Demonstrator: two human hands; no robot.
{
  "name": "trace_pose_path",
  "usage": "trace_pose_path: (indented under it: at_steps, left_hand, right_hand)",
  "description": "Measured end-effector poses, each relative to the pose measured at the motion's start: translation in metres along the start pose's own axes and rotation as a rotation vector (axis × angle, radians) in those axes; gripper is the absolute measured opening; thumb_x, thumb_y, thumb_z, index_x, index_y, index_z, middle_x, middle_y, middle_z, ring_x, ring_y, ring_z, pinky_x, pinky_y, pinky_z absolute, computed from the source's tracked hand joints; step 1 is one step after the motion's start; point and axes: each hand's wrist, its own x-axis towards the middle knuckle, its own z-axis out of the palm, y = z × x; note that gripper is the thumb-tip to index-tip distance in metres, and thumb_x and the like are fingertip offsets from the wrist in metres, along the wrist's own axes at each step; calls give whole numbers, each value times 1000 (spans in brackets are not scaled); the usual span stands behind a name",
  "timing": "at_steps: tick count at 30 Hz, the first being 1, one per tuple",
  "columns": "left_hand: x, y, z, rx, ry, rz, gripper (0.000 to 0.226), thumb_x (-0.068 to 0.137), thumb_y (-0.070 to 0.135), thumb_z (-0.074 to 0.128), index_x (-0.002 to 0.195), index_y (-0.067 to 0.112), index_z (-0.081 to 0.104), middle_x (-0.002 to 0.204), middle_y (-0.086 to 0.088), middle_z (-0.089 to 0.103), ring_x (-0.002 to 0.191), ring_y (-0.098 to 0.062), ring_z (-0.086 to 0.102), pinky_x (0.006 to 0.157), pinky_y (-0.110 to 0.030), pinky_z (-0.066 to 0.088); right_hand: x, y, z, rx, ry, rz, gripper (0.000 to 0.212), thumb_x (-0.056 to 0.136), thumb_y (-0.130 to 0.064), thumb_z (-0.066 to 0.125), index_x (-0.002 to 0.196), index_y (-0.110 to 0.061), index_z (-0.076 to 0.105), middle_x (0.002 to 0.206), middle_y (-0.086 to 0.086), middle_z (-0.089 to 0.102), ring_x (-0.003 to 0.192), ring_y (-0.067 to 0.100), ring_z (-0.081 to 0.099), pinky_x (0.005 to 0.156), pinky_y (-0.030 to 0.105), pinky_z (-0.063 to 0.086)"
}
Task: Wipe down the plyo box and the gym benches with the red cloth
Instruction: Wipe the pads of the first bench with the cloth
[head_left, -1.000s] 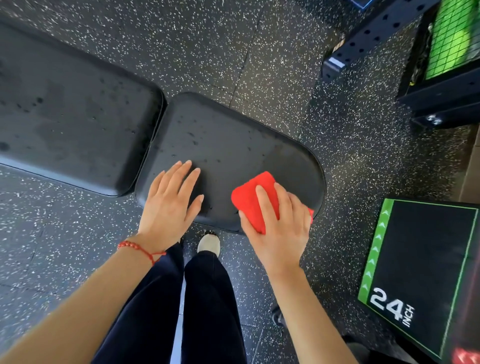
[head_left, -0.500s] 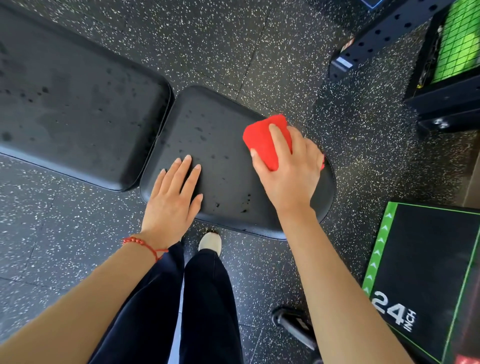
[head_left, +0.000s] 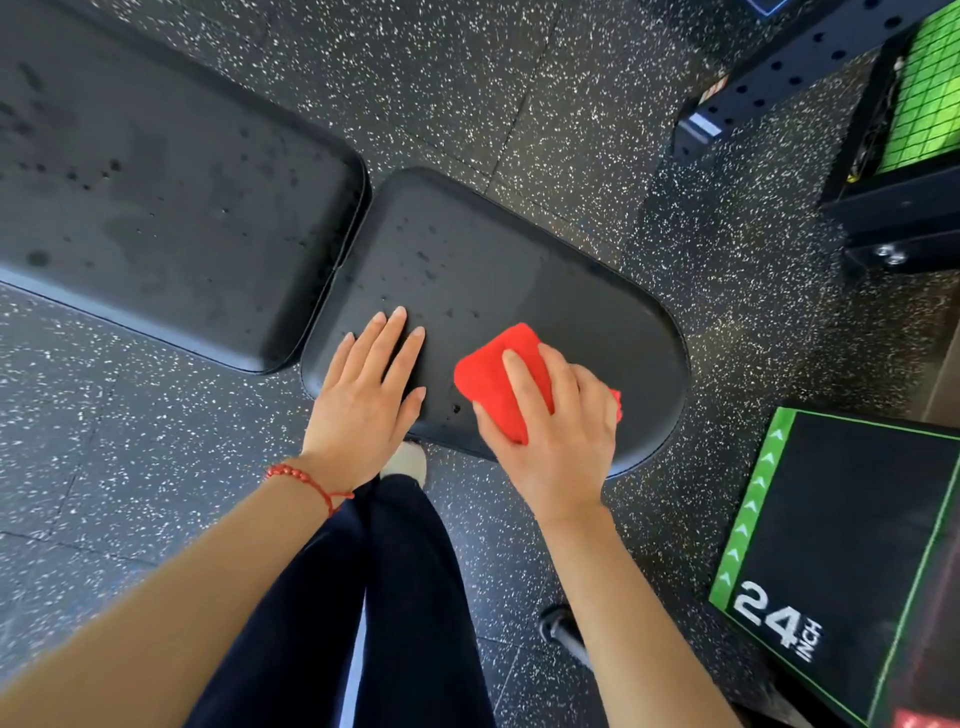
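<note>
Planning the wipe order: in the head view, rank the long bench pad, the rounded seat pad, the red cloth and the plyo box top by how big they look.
1. Long bench pad, cut off by the frame.
2. Rounded seat pad.
3. Plyo box top, cropped and closer to the camera, so its rank against the seat pad is unsure.
4. Red cloth, partly under the right hand.

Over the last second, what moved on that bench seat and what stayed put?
The right hand, gripping the red cloth, swept from the seat pad's near edge to its far edge, then back to the near edge. Nothing was picked up or let go. The left hand stayed flat on the pad; the droplets on the back pad remain.
</note>
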Motion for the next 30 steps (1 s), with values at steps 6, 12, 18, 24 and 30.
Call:
trace_pose_path:
  at_steps: [6, 12, 18, 24, 30]
  left_hand:
    - [0, -1, 0, 30, -10, -2, 53, 91, 30, 35, 133, 0, 45, 141, -22, 40, 127, -39, 41, 104, -52, 33]
    - [1, 0, -2, 53, -13, 0, 53, 91, 30, 34, 132, -1, 46, 140, -23, 41, 126, -40, 42, 103, -53, 33]
    - [-3, -5, -5, 28, 14, -6, 54, 91, 32, 34, 133, 0, 44, 143, -21, 38, 130, -38, 37, 105, -52, 31]
    - [-8, -41, -13, 20, 25, -71, 56, 91, 33, 33, 133, -2, 44, 143, -21, 38, 132, -38, 35, 104, -54, 30]
    - [-9, -91, -24, 94, 14, -91, 56, 90, 33, 33, 133, -1, 45, 142, -21, 39, 131, -37, 34, 104, -56, 28]
  right_hand:
    - [76, 4, 20, 59, 28, 62, 40, 81, -48, 60, 109, -20, 69, 109, 10, 67, 85, 32, 61, 78, 41, 46]
    - [100, 5, 27, 92, 9, 85, 42, 81, -47, 62, 112, -20, 67, 112, 10, 65, 90, 34, 60, 82, 42, 44]
    - [87, -2, 25, 94, 12, 44, 42, 79, -47, 64, 112, -20, 67, 111, 9, 66, 86, 32, 60, 79, 40, 43]
    - [37, -33, 22, 108, 11, 20, 38, 79, -45, 63, 108, -20, 69, 110, 10, 66, 86, 31, 61, 80, 39, 43]
    - [0, -67, 19, 123, -53, -64, 36, 79, -44, 64, 106, -21, 71, 111, 12, 67, 88, 32, 63, 80, 41, 46]
